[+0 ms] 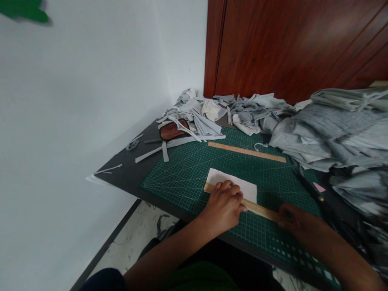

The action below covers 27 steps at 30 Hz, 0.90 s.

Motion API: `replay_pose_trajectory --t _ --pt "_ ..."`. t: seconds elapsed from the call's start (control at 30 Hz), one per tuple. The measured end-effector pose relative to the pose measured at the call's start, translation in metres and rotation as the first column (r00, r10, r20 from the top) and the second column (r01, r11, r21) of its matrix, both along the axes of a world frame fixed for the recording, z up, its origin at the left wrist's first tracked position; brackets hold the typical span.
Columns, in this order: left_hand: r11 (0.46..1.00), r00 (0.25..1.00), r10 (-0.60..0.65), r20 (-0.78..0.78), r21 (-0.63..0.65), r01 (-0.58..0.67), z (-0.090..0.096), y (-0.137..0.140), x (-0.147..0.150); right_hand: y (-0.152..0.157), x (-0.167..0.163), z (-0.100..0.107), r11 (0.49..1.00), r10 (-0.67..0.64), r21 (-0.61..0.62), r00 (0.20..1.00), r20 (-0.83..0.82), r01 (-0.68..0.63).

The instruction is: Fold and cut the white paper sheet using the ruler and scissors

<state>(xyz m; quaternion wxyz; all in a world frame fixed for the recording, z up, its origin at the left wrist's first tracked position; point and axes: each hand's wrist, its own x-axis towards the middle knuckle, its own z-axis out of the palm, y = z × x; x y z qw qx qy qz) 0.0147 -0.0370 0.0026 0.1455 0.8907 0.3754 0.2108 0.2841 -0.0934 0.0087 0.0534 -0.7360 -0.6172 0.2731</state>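
A white rectangular piece, paper or cloth (247, 190), lies on the green cutting mat (182, 173). Across its near edge runs a wooden ruler (257, 209). My left hand (223, 204) presses on the ruler from above with bent fingers, the thumb on its near side, and hides part of the white piece. At the ruler's right end, the fingers of my right hand (292, 218) are closed around it; that hand is in shadow and its fingertips are partly hidden. A second wooden ruler (247, 151) rests farther back on the mat.
Grey and white fabric scraps (209, 111) are heaped along the back. A large pile of grey cloth (339, 129) covers the right side, with dark scissors (312, 190) before it. A brown, dark-edged pad (172, 129) and fabric strips (165, 151) lie left. A white wall (91, 101) borders the table.
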Motion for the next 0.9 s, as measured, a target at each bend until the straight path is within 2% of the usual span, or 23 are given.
replay_pose_trajectory --t 0.37,0.57,0.9 --pt "1.000 1.000 0.010 -0.002 0.007 -0.010 0.001 0.000 -0.001 0.001 0.008 -0.003 0.997 0.027 -0.071 1.000 0.005 -0.027" --pt "0.999 1.000 0.017 0.003 0.050 -0.018 -0.004 0.002 0.000 0.006 0.017 -0.005 0.983 0.059 -0.176 0.998 0.000 -0.058" --pt "0.999 0.999 0.016 0.029 0.036 -0.017 -0.005 0.002 0.001 0.000 0.009 -0.008 0.995 0.092 -0.028 0.992 -0.082 -0.094"
